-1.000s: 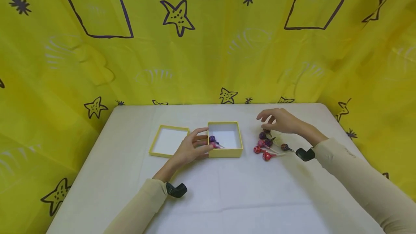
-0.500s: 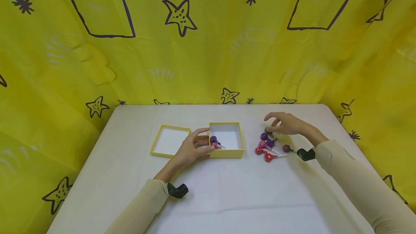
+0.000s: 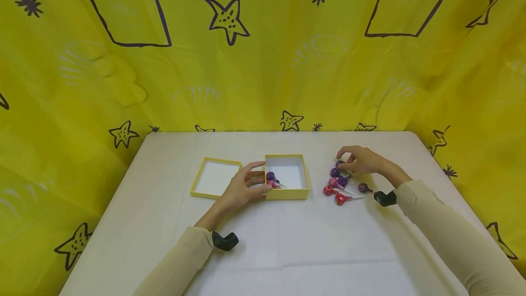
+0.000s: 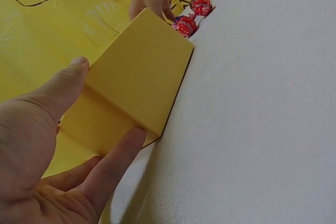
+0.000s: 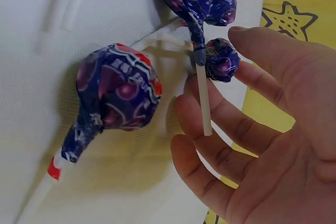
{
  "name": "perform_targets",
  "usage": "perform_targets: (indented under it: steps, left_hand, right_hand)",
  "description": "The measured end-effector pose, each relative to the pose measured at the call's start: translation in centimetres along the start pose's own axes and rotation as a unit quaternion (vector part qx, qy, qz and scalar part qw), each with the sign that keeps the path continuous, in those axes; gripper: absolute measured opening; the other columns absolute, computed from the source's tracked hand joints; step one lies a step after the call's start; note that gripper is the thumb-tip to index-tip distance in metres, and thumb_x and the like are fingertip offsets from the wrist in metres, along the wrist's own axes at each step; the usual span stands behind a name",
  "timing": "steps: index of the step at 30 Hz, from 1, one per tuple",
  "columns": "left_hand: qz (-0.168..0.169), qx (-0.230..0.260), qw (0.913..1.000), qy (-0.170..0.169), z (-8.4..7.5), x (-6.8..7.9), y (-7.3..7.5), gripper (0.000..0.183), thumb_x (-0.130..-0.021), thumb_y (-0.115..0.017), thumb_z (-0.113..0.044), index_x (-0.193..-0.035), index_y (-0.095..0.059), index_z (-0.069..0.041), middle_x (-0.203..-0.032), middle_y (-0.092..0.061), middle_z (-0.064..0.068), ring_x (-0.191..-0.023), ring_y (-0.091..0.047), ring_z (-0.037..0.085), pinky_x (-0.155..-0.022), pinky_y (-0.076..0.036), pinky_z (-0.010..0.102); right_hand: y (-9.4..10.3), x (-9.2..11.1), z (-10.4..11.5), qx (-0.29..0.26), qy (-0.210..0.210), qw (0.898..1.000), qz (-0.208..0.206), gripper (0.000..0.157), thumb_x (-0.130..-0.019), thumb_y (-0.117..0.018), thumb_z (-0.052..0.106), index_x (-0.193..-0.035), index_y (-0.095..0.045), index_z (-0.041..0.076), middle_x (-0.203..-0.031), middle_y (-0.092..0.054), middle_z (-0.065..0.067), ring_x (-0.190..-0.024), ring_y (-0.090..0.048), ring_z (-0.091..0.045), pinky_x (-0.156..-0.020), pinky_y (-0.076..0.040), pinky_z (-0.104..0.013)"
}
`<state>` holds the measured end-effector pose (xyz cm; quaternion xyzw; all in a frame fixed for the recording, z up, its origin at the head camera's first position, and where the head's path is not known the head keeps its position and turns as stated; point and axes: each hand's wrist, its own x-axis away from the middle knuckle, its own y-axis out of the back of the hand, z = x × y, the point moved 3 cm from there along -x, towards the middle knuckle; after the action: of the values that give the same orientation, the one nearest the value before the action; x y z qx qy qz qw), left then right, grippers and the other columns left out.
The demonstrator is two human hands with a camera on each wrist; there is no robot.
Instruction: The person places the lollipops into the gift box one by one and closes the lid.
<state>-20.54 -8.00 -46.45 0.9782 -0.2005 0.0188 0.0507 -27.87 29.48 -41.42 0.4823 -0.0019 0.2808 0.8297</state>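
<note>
In the head view, my left hand grips the left side of an open yellow box with a white inside. Its thumb and fingers are against the box walls, as the left wrist view also shows. Several wrapped lollipops lie in the box's left part. To the right, my right hand hovers at the far end of a loose group of lollipops, red, pink and purple. Its thumb and bent fingers stand around a purple lollipop; a firm hold is not visible. Another purple lollipop lies nearer the right wrist camera.
A shallow yellow-edged lid, white inside, lies left of the box, partly behind my left hand. White cloth covers the table. A yellow curtain with drawn stars hangs behind and at both sides.
My right hand has come down and slightly right, closer to the farthest purple lollipop. The left hand and the box keep their place; the head view has shifted slightly.
</note>
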Motion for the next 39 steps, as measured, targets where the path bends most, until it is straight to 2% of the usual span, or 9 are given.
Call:
perform_targets:
  steps: [8, 20, 28, 35, 39]
  left_hand:
    - [-0.001, -0.004, 1.0000, -0.001, 0.1, -0.1, 0.0, 0.077, -0.090, -0.082, -0.014, -0.155, -0.043, -0.016, -0.147, -0.052, 0.021, -0.131, -0.056, 0.036, -0.086, -0.062, 0.041]
    - [-0.001, -0.005, 1.0000, -0.007, -0.1, -0.1, -0.1, 0.077, -0.089, -0.082, -0.012, -0.155, -0.043, -0.016, -0.146, -0.052, 0.021, -0.130, -0.057, 0.035, -0.086, -0.062, 0.040]
    - [0.000, 0.023, 0.9997, 0.006, -0.1, 0.0, -0.1, 0.078, -0.088, -0.083, -0.010, -0.155, -0.043, -0.015, -0.146, -0.052, 0.022, -0.128, -0.057, 0.035, -0.084, -0.063, 0.042]
    - [0.007, 0.019, 0.9998, -0.008, 0.0, 0.0, -0.1, 0.077, -0.090, -0.081, -0.011, -0.156, -0.041, -0.012, -0.147, -0.051, 0.024, -0.131, -0.055, 0.038, -0.084, -0.063, 0.043]
    - [0.010, 0.012, 0.9998, -0.014, 0.0, 0.0, -0.2, 0.077, -0.090, -0.081, -0.011, -0.156, -0.041, -0.012, -0.147, -0.051, 0.023, -0.132, -0.054, 0.038, -0.084, -0.063, 0.043]
  right_hand:
    - [-0.5, -0.4, -0.4, -0.004, 0.008, 1.000, -0.019, 0.024, -0.099, -0.071, 0.017, -0.120, -0.065, 0.007, -0.098, -0.071, -0.011, -0.082, -0.063, -0.022, -0.074, -0.057, -0.039]
    - [-0.7, -0.4, -0.6, -0.011, -0.001, 1.000, -0.023, 0.024, -0.098, -0.071, 0.015, -0.119, -0.066, 0.006, -0.099, -0.071, -0.013, -0.080, -0.064, -0.022, -0.075, -0.060, -0.039]
    - [-0.6, -0.6, -0.3, -0.015, 0.026, 0.999, -0.041, 0.023, -0.097, -0.072, 0.013, -0.118, -0.067, 0.005, -0.096, -0.073, -0.012, -0.077, -0.066, -0.020, -0.068, -0.058, -0.032]
    - [0.7, -0.3, 1.2, -0.022, 0.070, 0.994, -0.082, 0.025, -0.096, -0.072, 0.007, -0.120, -0.067, 0.003, -0.104, -0.074, -0.016, -0.090, -0.070, -0.028, -0.077, -0.062, -0.042]
    - [1.4, -0.3, 1.7, -0.016, 0.079, 0.992, -0.101, 0.026, -0.096, -0.072, 0.004, -0.121, -0.068, 0.004, -0.108, -0.074, -0.017, -0.090, -0.069, -0.028, -0.078, -0.061, -0.040]
